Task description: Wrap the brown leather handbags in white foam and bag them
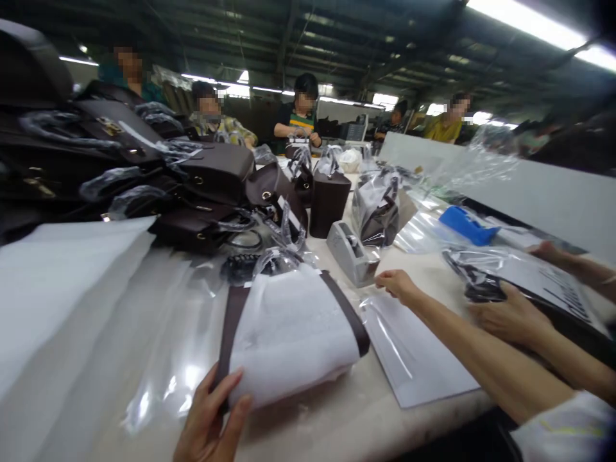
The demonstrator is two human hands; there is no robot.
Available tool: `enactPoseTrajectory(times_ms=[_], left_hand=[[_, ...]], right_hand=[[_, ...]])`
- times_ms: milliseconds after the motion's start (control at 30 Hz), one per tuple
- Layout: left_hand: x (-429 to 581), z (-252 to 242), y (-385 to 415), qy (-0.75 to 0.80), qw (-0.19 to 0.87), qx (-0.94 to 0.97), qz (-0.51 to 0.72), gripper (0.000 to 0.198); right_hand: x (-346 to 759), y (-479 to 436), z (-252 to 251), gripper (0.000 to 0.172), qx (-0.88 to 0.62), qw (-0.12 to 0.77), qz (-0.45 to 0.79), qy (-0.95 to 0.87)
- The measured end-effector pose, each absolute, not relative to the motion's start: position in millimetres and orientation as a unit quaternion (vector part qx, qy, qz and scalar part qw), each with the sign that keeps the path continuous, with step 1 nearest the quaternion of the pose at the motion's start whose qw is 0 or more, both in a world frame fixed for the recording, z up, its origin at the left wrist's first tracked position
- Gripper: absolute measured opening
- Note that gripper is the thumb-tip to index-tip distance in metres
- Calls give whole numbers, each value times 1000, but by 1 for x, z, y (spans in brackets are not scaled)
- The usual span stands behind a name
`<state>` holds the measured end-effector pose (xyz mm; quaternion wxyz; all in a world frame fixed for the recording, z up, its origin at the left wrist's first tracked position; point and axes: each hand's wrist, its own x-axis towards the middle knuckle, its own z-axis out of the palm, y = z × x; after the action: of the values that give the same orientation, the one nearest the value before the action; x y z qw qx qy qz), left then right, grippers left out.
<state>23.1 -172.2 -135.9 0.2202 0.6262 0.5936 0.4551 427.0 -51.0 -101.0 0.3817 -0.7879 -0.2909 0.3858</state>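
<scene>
My left hand comes up from the bottom edge and grips the near end of a dark brown bag wrapped in white paper, thumb on top and fingers against its edge. The bag lies flat on the pale table, partly on a clear plastic sleeve. My right hand is out of view. Two bare arms of a person in a white sleeve reach in from the right: one hand touches a clear bag by the tape dispenser, the other rests on a bagged dark item.
A heap of dark brown handbags fills the left, with white sheets in front. Upright bags, some in plastic, stand mid-table. A blue object and a white panel lie right. Several people work at the far end.
</scene>
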Motion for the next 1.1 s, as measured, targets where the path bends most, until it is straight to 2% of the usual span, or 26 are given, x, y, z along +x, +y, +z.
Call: enactPoseTrajectory(times_ms=[133,267,333,400,500,667,1000,1100], left_hand=[[29,-115,-178,558,263,619,487,32],[27,-109,-175,527,302,638,473,39],[25,-108,-175,512,299,656,466,43],[24,-109,-176,496,291,673,465,48],[24,-111,-177,478,272,691,470,54],[22,-112,-174,437,211,728,484,59],[17,-102,-173,415,127,810,394,39],[17,-99,-173,428,128,811,377,39]], right_hand=[[414,-79,-81,20,-757,475,330,-305],[362,-127,-35,32,-678,555,337,-345],[315,-154,-20,34,-624,538,437,-360],[264,-177,-17,32,-583,479,556,-349],[206,-193,-30,34,-549,431,631,-338],[174,-193,-54,37,-565,406,632,-341],[164,-194,-60,40,-610,408,603,-314],[164,-195,-55,38,-613,398,617,-292]])
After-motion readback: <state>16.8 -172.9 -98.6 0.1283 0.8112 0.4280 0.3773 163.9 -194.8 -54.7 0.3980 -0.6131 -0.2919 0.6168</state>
